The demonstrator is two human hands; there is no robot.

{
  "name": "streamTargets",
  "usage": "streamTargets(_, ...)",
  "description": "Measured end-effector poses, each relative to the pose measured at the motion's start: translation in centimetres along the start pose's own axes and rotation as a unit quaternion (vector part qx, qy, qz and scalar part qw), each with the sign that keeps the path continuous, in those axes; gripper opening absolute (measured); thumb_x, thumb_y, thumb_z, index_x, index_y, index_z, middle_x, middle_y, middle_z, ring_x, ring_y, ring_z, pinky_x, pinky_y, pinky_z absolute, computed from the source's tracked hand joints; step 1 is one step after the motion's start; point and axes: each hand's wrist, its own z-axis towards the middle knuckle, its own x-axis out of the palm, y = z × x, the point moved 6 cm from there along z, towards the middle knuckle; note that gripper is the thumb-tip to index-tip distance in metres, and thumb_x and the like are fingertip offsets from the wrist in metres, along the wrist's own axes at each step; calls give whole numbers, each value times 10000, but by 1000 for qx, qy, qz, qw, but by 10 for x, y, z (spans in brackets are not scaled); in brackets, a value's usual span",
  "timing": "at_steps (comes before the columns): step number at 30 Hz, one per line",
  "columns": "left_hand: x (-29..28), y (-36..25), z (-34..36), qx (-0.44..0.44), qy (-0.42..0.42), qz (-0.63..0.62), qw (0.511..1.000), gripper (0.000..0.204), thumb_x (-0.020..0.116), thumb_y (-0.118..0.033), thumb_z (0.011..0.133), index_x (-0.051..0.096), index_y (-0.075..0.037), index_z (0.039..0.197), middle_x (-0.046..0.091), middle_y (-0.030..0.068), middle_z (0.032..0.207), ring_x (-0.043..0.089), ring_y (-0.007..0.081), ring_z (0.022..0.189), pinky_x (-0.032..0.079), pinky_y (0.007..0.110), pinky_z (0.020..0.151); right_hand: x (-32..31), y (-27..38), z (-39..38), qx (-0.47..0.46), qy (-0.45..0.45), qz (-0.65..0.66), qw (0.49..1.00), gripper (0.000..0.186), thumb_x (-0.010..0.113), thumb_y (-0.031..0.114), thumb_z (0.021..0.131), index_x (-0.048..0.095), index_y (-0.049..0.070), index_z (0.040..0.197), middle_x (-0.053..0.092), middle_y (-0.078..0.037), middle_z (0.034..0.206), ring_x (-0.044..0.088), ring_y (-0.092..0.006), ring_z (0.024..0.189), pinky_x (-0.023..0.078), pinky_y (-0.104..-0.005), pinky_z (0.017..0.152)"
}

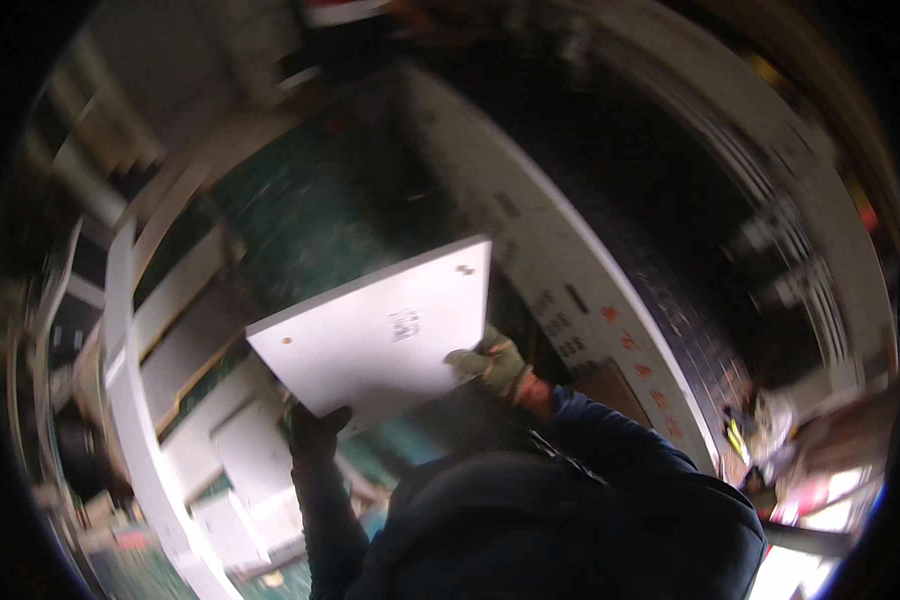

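Panel (pixel 370 325): white, held in front of the body above the green floor (pixel 280 190), turned askew.
Left hand (pixel 317 432): gloved, clasping the near left corner, thumb over the face.
Right hand (pixel 497 366): gloved, gripping the right edge low down.
Grip: both hands are closed on the panel's near half; its far edge has no hand on it, so firm wrists should keep it level.
Side board (pixel 585 315): blur makes the gap hard to judge; best keep the far right corner well off it.
Loose boards (pixel 255 455): on the left; slow turning would spare edges.
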Motion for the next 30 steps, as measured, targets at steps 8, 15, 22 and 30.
streamTargets(8, 244, -23, 72, -124, 250, -164, 946, 507, 734, -122, 934, 578, 33, 1391, 693, 175, 1260, 686, 287, 1091, 577, 442, 964, -188, 32, -92, 56, -374, -97, 921, 583, 881, 353, 906, 621, -2, 1288, 713, -96, 1012, 638, -162, 929, 540, -346, 831)
streamTargets(15, 486, -95, 79, -50, 491, -149, 857, 810, 811, -52, 849, 424, 22, 1557, 648, 159, 1324, 637, 245, 1163, 535, 403, 1022, -321, 22, -221, 49, -611, 14, 790, 487, 821, 350, 943, 634, 57, 1284, 745, -106, 998, 699, -192, 771, 577, -364, 628)
streamTargets(22, 756, -30, 118, 253, 586, 95, 764, 1267, 993, -141, 711, 169, 74, 1649, 568, 218, 1469, 586, 274, 1312, 485, 362, 1138, -496, 24, -279, 97, -741, -79, 659, 372, 783, 385, 914, 635, 43, 904, 686, -146, 798, 663, -236, 756, 546, -406, 715)
streamTargets(30, 856, -112, 98, 283, 617, 207, 705, 1191, 993, -434, 683, 387, 41, 1592, 518, 283, 1538, 529, 383, 1416, 454, 455, 1180, -559, 88, -299, 331, -740, -263, 523, 480, 689, 493, 920, 663, 81, 1164, 723, -236, 1181, 681, -431, 1104, 522, -510, 1003)
